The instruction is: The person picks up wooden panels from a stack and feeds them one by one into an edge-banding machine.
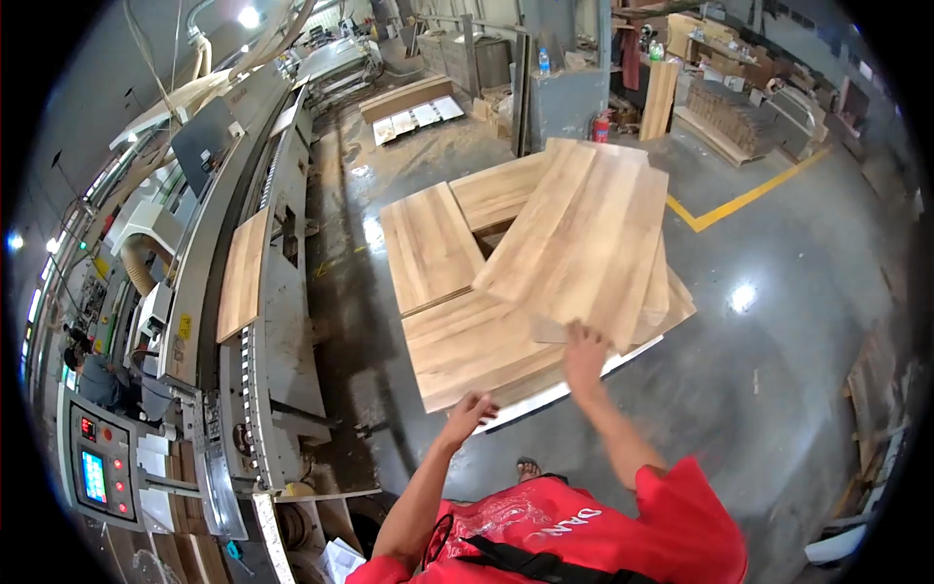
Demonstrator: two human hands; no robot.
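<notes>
At centre, askew atop stacked panels (457, 341): wood-grain panel (589, 234), near edge under right hand (586, 352), presumably for control; finger clamping impossible to tell, underside hidden. Lower centre: left hand (471, 413), fingers loosely bent, slightly apart, beside stack.

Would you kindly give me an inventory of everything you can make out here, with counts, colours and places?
Wood-grain boards: several, light brown, stacked askew ahead
Single board: one, light brown, on the machine
Machine: one long, grey, left
Control panel: one, grey, lower left
Hose: one, beige, on the machine
Fire extinguisher: one, red, beyond the stack
Floor marking: one, yellow, right of the stack
Co-worker: one, dark-clothed, far left
Distant clutter: too small to count
Shirt: one, red, bottom
Left hand: one, bare, by the stack's near edge
Right hand: one, bare, at the upper boards' near edge
</notes>
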